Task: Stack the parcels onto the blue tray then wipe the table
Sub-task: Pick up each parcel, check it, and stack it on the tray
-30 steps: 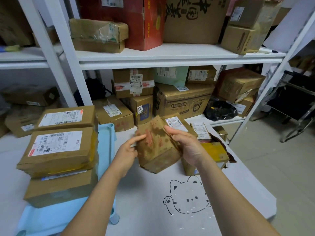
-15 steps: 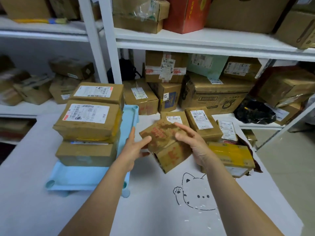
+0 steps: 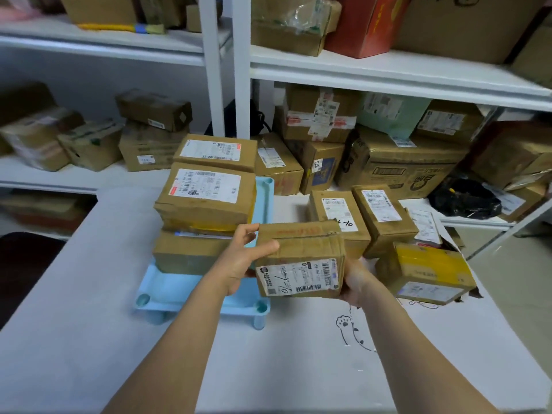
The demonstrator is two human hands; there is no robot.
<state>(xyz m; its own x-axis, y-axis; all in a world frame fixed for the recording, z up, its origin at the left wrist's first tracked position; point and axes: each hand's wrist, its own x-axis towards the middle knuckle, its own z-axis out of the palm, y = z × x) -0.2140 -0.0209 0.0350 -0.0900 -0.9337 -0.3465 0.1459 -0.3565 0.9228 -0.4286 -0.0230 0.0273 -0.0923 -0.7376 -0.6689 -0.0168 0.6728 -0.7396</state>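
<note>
- gripped cardboard parcel (image 3: 298,258) at left end with left hand (image 3: 239,261), thumb over top edge.
- clasped right end with right hand (image 3: 357,279); fingers mostly hidden behind.
- held parcel above white table (image 3: 89,324), at right edge of blue tray (image 3: 185,291).
- noted stacked parcels (image 3: 206,204) on tray; yellow-taped parcel (image 3: 427,270) on table at right.

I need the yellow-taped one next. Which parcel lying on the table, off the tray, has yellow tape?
The front-right parcel, its top banded in yellow tape; the two upright boxes behind it are plain brown with white labels.
</note>
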